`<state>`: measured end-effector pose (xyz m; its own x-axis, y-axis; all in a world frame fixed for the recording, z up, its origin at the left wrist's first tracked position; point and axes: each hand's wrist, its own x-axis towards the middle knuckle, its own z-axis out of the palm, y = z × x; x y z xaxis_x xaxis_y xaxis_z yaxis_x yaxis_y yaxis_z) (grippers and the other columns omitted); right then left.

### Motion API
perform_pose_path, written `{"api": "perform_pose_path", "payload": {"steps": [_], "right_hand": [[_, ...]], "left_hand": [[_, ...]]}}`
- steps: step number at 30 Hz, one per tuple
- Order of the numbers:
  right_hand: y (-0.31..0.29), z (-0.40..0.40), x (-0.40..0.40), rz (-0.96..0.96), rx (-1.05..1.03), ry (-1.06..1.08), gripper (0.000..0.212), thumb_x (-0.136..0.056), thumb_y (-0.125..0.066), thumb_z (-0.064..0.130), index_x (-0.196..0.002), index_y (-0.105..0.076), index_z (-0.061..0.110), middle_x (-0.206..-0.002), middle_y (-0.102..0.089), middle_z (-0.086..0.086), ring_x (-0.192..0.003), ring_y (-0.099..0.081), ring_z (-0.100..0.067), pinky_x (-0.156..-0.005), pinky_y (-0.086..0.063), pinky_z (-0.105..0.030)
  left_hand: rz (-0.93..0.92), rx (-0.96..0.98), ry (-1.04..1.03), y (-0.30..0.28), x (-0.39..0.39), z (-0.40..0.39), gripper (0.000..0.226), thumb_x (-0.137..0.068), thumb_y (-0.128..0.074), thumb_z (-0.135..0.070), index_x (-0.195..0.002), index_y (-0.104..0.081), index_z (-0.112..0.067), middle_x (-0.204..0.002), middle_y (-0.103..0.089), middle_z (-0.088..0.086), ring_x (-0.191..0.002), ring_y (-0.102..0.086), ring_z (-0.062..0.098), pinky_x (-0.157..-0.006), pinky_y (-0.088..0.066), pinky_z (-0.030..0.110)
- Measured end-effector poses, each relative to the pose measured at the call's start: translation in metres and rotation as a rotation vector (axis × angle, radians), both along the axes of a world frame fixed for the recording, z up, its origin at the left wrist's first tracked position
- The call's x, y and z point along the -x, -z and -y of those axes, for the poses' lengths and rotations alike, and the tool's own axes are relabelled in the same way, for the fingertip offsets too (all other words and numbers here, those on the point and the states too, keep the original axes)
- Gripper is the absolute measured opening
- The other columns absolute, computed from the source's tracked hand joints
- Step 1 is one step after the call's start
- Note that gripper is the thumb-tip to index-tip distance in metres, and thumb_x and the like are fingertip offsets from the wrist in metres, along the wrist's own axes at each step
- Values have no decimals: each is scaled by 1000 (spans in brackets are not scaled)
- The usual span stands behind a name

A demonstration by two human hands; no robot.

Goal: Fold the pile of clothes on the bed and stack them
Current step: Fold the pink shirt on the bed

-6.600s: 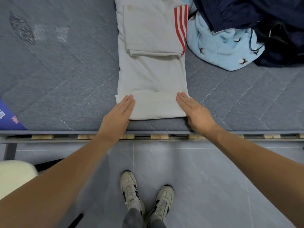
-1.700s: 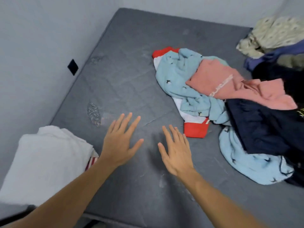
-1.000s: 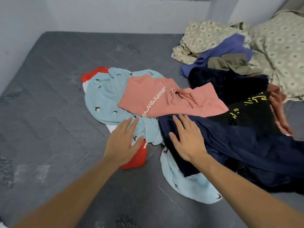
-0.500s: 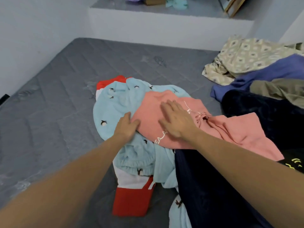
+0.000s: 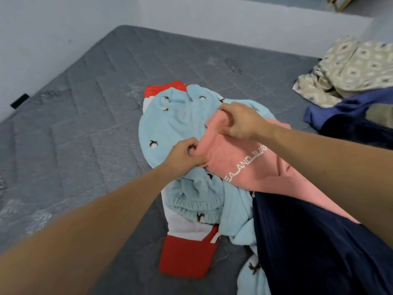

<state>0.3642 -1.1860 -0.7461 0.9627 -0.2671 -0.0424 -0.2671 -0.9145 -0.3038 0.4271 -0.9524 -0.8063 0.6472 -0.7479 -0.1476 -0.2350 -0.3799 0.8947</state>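
Fingers (image 5: pixel 230 116) of both hands pinch pink shirt (image 5: pixel 251 167) edge.

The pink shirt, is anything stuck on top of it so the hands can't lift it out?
Partly. Both hands, left and right, already grip the pink shirt at its free edge. Its lower end runs under the navy garment, which may drag. The blue fleece lies underneath.

Mattress (image 5: pixel 85 128): grey, quilted. On it: pink shirt (image 5: pixel 244 167), white lettering; light-blue fleece garment (image 5: pixel 176 124), small dark motifs; navy garment (image 5: pixel 308 241).
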Motion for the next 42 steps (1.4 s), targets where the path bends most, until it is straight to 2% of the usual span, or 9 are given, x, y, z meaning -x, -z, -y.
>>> {"api": "perform_pose_path", "payload": {"steps": [3,8,11,20,23,27,31,37,42], "right_hand": [[-13,4,15,59,-155,31,29,-79,-83,34,-99,-65,25,-94,-72,3,-94,-65,-23,-84,-51,-41],[-65,6,45,46,-221,13,24,-83,-86,33,-98,-75,18,-89,-72,2,-85,-62,-17,-76,-45,-33],[-110,2,69,68,-258,7,19,-86,-84,25,-84,-72,11,-77,-68,-4,-76,-60,-22,-71,-44,-38],[-324,-27,157,227,-259,151,31,-91,-78,19,-73,-57,33,-67,-58,11,-66,-51,-3,-65,-34,-34],[-407,-41,187,248,-238,170,11,-93,-77,25,-84,-69,26,-77,-67,6,-73,-56,-13,-68,-40,-35],[-500,-72,224,336,-202,196,17,-95,-74,27,-80,-71,32,-71,-68,19,-68,-57,2,-60,-38,-19],[-571,-115,253,381,-180,238,21,-98,-71,31,-92,-76,11,-87,-66,-10,-83,-59,-23,-78,-45,-45],[-632,-173,279,471,-204,239,20,-99,-71,31,-93,-76,12,-102,-54,-10,-92,-53,-20,-83,-42,-34],[-631,-201,275,394,-216,296,38,-100,-68,37,-88,-71,1,-74,-57,-5,-70,-48,-16,-62,-34,-35]], "left_hand": [[92,-63,103,-11,-3,-10,38,-70,-96,-15,-98,-71,-9,-90,-68,-3,-78,-57,9,-72,-45,25],[180,-110,79,-48,-9,-31,30,-75,-94,-18,-79,-70,0,-80,-65,18,-69,-55,22,-66,-37,34],[183,-88,43,-97,-9,-43,30,-75,-94,-20,-81,-72,0,-85,-65,20,-79,-59,35,-74,-46,44],[254,82,119,-342,21,-47,27,-86,-85,-15,-80,-63,-2,-73,-60,12,-73,-49,18,-70,-40,41],[258,134,122,-431,25,-60,23,-87,-84,-17,-83,-63,-8,-74,-58,2,-72,-48,15,-68,-37,36],[299,188,200,-537,45,-87,16,-89,-82,-9,-88,-67,-2,-80,-63,2,-76,-53,11,-70,-40,32],[282,241,232,-616,68,-124,11,-90,-81,-9,-89,-70,-9,-75,-63,-9,-69,-52,-3,-65,-41,17],[187,306,259,-678,79,-178,9,-93,-78,-16,-95,-71,-12,-74,-67,-7,-74,-56,7,-65,-42,21],[183,284,272,-680,70,-200,13,-92,-80,-21,-94,-69,-14,-68,-61,-2,-65,-48,11,-56,-35,23]]}}
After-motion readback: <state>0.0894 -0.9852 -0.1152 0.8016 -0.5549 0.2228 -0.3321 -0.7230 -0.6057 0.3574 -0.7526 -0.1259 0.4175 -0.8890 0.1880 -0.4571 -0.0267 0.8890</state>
